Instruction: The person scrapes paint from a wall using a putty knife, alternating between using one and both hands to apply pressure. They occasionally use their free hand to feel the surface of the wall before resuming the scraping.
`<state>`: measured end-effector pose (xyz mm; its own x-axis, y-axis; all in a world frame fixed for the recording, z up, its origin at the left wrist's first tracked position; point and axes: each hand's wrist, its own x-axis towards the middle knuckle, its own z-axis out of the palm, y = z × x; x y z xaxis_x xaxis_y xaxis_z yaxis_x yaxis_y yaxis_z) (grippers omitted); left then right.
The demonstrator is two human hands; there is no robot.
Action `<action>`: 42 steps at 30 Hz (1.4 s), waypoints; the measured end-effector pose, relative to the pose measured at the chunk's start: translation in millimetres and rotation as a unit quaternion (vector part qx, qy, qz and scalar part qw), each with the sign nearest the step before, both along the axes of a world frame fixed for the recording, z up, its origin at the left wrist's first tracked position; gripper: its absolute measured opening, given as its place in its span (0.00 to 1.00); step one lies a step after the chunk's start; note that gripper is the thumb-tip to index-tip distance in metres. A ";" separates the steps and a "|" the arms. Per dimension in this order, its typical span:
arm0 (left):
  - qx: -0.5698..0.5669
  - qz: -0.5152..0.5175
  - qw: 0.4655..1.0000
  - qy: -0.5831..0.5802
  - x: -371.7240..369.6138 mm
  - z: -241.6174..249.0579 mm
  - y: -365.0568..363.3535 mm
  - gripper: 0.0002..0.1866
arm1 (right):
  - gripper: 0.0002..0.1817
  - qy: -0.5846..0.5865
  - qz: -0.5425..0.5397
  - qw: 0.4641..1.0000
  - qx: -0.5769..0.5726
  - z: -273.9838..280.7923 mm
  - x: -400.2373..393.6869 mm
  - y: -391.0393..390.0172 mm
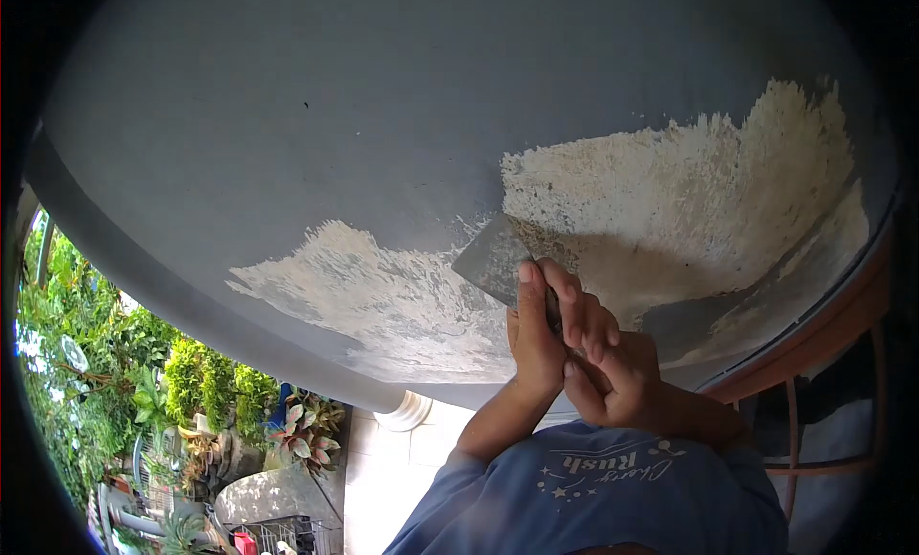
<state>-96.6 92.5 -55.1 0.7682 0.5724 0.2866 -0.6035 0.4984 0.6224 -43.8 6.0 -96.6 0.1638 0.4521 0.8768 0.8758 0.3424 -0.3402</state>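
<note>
A scraper with a wide, flat metal blade [493,260] rests against or very near the grey painted surface [383,124], which has pale, rough patches. My left hand [538,330] is closed on the scraper near the blade, with the thumb along it. My right hand [613,359] wraps the scraper's handle just below and beside my left hand; most of the handle is hidden by the fingers. One pale patch [383,287] lies left of the blade, and a larger pale patch [670,191] spreads to its right, partly in shadow.
A white round column base [406,411] stands at the lower middle, beside pale floor tiles [369,469]. Green plants [201,378] and a wire basket [287,531] are at lower left. A reddish-brown window frame [793,421] is at the right.
</note>
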 end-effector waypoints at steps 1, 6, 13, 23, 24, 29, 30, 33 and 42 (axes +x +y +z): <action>0.000 -0.016 1.000 -0.010 -1.0 0.8 1.8 0.23 | 0.10 -0.004 -0.006 1.000 -0.005 -0.2 -1.2 -1.2; -0.011 -0.031 0.999 -0.022 -4.6 -5.4 0.7 0.22 | 0.09 -0.021 -0.007 1.000 -0.018 1.7 -2.4 -6.4; 0.000 -0.011 1.000 -0.010 -6.4 7.9 6.5 0.22 | 0.09 -0.037 -0.013 0.999 -0.016 9.7 1.1 5.0; 0.004 -0.019 1.000 0.017 -9.6 10.0 6.2 0.22 | 0.11 -0.055 -0.019 0.998 0.011 5.4 -1.0 4.6; 0.015 -0.028 0.999 0.018 -10.7 3.0 3.6 0.21 | 0.11 -0.046 -0.032 0.998 0.026 -0.1 -5.4 2.9; 0.016 -0.001 1.000 0.016 -5.9 18.3 8.4 0.22 | 0.12 -0.035 -0.013 0.999 0.018 9.6 0.2 10.5; 0.029 0.008 0.999 0.014 -4.8 23.2 8.3 0.22 | 0.11 -0.027 -0.009 0.999 0.017 13.7 -0.2 12.1; 0.103 0.038 0.993 0.038 -8.5 13.6 9.9 0.24 | 0.16 -0.016 -0.028 0.999 0.028 12.3 -3.1 12.2; 0.052 -0.031 0.998 -0.013 -2.2 -10.5 12.2 0.24 | 0.16 0.008 -0.023 0.999 -0.025 8.1 -1.2 3.3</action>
<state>-98.7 104.7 -65.6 0.7924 0.4905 0.3627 -0.5907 0.4684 0.6571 -45.1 9.2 -88.5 0.1983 0.4867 0.8508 0.8846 0.2850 -0.3692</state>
